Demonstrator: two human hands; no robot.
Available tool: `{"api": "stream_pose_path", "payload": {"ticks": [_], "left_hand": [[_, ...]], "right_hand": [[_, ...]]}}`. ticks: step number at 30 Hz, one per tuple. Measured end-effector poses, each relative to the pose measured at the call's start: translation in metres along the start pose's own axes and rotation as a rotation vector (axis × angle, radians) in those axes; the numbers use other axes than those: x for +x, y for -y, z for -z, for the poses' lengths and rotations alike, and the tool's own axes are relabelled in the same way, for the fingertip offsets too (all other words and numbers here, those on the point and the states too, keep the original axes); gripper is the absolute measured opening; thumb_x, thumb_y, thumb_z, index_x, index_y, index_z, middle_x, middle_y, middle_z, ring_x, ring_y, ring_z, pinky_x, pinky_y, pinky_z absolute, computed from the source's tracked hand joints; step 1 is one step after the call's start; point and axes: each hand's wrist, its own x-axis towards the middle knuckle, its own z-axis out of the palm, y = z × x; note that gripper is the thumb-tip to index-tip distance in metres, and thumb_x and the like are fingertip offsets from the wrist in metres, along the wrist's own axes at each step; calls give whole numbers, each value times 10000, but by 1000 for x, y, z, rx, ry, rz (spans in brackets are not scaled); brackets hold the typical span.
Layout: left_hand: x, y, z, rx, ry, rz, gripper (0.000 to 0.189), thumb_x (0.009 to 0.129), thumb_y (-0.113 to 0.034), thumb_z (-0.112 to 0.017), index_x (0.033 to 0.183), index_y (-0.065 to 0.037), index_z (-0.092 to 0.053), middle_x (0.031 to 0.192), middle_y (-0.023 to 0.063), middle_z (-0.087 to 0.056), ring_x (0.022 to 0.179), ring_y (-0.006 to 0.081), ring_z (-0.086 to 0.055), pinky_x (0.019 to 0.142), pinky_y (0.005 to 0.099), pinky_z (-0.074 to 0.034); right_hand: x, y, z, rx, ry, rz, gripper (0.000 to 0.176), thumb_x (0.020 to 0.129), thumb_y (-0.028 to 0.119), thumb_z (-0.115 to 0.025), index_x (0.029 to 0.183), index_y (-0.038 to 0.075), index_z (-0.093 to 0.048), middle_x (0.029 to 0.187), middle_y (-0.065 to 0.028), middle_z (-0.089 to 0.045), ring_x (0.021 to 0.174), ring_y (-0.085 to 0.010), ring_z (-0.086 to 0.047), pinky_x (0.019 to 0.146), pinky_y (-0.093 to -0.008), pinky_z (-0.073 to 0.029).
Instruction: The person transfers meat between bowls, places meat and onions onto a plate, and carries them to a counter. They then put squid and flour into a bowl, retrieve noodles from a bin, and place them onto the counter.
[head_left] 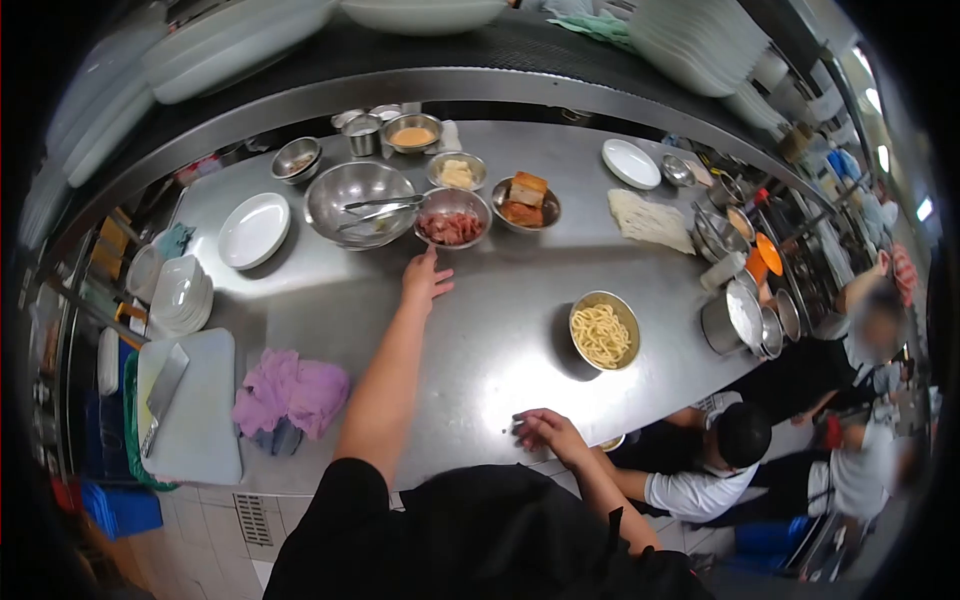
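My left hand [427, 277] reaches to the near rim of a steel bowl of reddish sliced meat [450, 225], its fingers apart and holding nothing. Low over the table's front edge is my right hand [543, 430], its fingers loosely curled; what they hold, if anything, is too small to tell. Above it on the steel table stands a bowl of thick noodles [601, 334]. Left of the meat, tongs [385, 204] lie across a large steel bowl [335, 190]. Beside the meat are a bowl of browned blocks [527, 202] and a bowl of pale yellow pieces [457, 174].
At the left are a white plate [254, 231], a knife [165, 385] on a cutting board [205, 430] and a purple cloth [287, 390]. A whitish cloth [650, 221] and steel pots [732, 320] lie right. A person [715, 460] crouches by the table's right front.
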Motion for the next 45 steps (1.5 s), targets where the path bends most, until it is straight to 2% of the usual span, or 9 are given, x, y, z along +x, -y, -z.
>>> {"api": "stream_pose_path", "payload": {"ticks": [6, 11, 19, 24, 29, 40, 42, 44, 45], "left_hand": [[-96, 60, 62, 80, 651, 202, 313, 956, -332, -445, 1073, -54, -528, 947, 100, -638, 754, 196, -636, 616, 312, -518], [-170, 45, 75, 205, 498, 234, 258, 964, -259, -434, 977, -33, -558, 871, 95, -637, 677, 175, -618, 585, 302, -506], [-223, -180, 6, 312, 328, -1024, 145, 933, -111, -513, 984, 7, -581, 913, 71, -626, 828, 120, -574, 773, 257, -466], [-241, -361, -27, 785, -432, -1819, 242, 880, -280, -583, 957, -57, -640, 875, 114, -650, 827, 209, -621, 740, 296, -467], [-198, -450, 27, 1470, -859, -1404, 618, 883, -609, -370, 865, -74, -678, 880, 200, -647, 837, 386, -600, 726, 444, -456], [-158, -527, 77, 1255, -927, -1620, 539, 903, -556, -370, 903, -127, -696, 907, 210, -645, 859, 393, -591, 737, 431, -455], [-160, -542, 89, 1529, -1114, -2243, 359, 886, -459, -476, 970, -190, -698, 975, 155, -664, 892, 343, -614, 701, 395, -471], [-185, -532, 94, 1086, -785, -2321, 174, 811, -268, -566, 818, -141, -684, 848, 112, -673, 752, 289, -619, 581, 357, -462], [-213, -532, 97, 1222, -1159, -2561, 167, 874, -200, -538, 879, -71, -644, 799, 106, -635, 686, 261, -597, 548, 345, -459]], "right_hand": [[-6, -20, 25, 328, -350, 54, 265, 947, 246, -474, 1070, 15, -514, 869, -118, -628, 679, -174, -616, 581, -287, -516], [5, -21, 33, 356, -434, 156, 200, 942, 191, -438, 982, 14, -524, 834, -118, -623, 640, -179, -608, 535, -282, -503], [42, -10, 17, 58, -263, 164, 320, 944, 322, -488, 842, 24, -546, 737, -72, -608, 570, -133, -580, 464, -245, -472], [49, -9, 23, 47, -208, 145, 293, 947, 281, -482, 850, 12, -544, 750, -85, -613, 563, -132, -584, 436, -253, -479], [46, -12, 29, 95, -181, 194, 304, 953, 281, -471, 860, 0, -543, 767, -97, -620, 580, -144, -598, 460, -260, -508], [45, -12, 28, 106, -203, 154, 325, 953, 317, -469, 881, 9, -544, 793, -82, -616, 576, -135, -598, 468, -261, -506], [46, -16, 29, 122, -229, 155, 323, 952, 318, -471, 882, 12, -546, 796, -79, -615, 579, -132, -596, 465, -264, -508], [45, -18, 28, 110, -236, 173, 327, 950, 319, -476, 860, 14, -551, 774, -60, -609, 581, -119, -587, 466, -257, -508], [44, -19, 27, 126, -249, 171, 327, 950, 319, -476, 860, 14, -551, 774, -60, -609, 581, -119, -587, 466, -257, -508]]}}
